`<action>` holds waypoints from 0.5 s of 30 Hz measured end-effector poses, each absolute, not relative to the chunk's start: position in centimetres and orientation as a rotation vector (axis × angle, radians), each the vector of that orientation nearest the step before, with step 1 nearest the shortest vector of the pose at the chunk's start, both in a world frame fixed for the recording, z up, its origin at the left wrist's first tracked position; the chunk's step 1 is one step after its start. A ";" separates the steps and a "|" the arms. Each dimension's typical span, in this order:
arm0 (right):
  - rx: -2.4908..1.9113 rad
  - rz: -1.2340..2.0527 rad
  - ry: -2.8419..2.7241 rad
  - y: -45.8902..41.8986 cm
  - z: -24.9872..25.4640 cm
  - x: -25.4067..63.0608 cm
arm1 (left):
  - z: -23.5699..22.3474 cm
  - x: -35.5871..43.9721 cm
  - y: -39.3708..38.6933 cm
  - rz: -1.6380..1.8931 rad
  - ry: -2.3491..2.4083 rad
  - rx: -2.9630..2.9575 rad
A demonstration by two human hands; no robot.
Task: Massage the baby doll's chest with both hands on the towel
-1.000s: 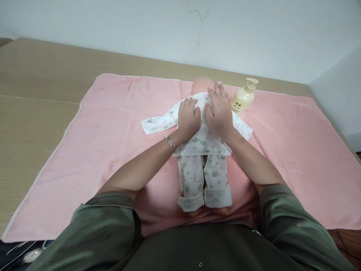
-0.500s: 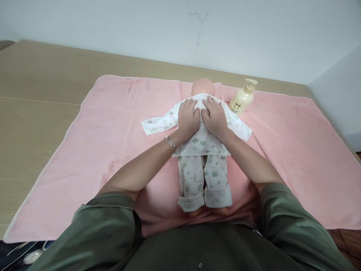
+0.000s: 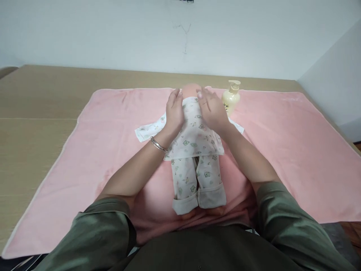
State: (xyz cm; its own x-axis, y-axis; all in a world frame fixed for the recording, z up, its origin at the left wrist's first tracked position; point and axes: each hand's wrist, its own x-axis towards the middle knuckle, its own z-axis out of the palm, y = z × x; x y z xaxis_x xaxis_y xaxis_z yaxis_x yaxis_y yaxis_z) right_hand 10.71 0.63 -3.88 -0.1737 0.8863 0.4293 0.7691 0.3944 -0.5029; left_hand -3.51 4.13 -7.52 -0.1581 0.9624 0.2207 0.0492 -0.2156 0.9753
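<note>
left hand [image 3: 175, 113] | right hand [image 3: 213, 113]; both grips unclenched, fingers extended, grasping nothing; flanking doll [image 3: 194, 131], frame centre; pump bottle [image 3: 231, 98], right of upper centre

1 dressed doll [image 3: 194, 131], 2 trouser cuffs [image 3: 212, 196], 1 bottle [image 3: 231, 99], 1 blanket [image 3: 284, 150].

white shirt [image 3: 194, 131] with green print, white green-printed trousers [image 3: 184, 178], pink blanket [image 3: 113, 150], pale-yellow bottle [image 3: 231, 98], dark-green sleeves [image 3: 93, 229]
</note>
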 end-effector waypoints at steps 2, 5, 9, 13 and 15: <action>-1.445 0.166 -1.877 0.5 -2.0 12.5 | -6.1 -2.2 4.1 1.440 1.110 1.303; -1.567 0.095 -1.798 1.5 -1.0 15.4 | -4.3 0.8 4.7 1.293 0.981 1.240; -1.713 0.075 -1.812 3.6 -1.9 17.3 | -3.1 5.4 7.6 1.191 0.878 1.068; -1.727 0.054 -1.799 4.2 -2.6 17.2 | -2.6 8.7 9.9 1.229 0.712 0.892; -1.722 0.048 -1.820 4.0 -2.5 17.1 | -2.4 9.3 10.0 1.239 0.651 0.842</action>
